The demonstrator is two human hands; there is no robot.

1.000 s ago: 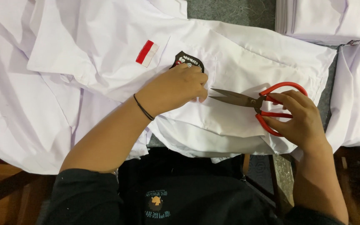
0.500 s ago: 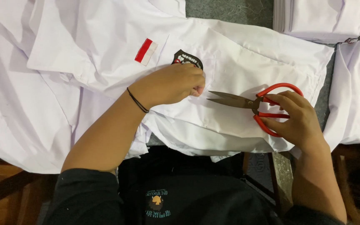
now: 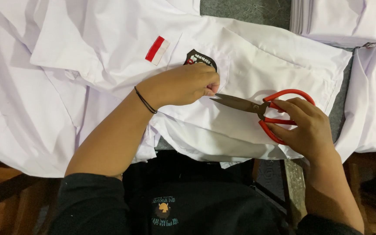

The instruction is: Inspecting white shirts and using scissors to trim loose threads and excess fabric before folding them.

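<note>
A white shirt (image 3: 257, 56) lies spread in front of me, with a red and white patch (image 3: 157, 49) and a dark badge (image 3: 199, 58) on its chest. My left hand (image 3: 183, 85) rests on the shirt just below the badge, fingers pinched on the cloth at its right edge. My right hand (image 3: 303, 126) holds red-handled scissors (image 3: 266, 109). Their dark blades point left and nearly touch the left fingertips. A black band circles my left wrist.
More white shirts lie at the left (image 3: 18, 109) and in a stack at the upper right (image 3: 344, 19). Another white garment (image 3: 375, 100) lies at the right edge. A grey table surface (image 3: 244, 8) shows between them. My dark top fills the bottom.
The scissors' tips have closed in slightly towards my left fingers. Both hands stay in nearly the same place on the shirt.
</note>
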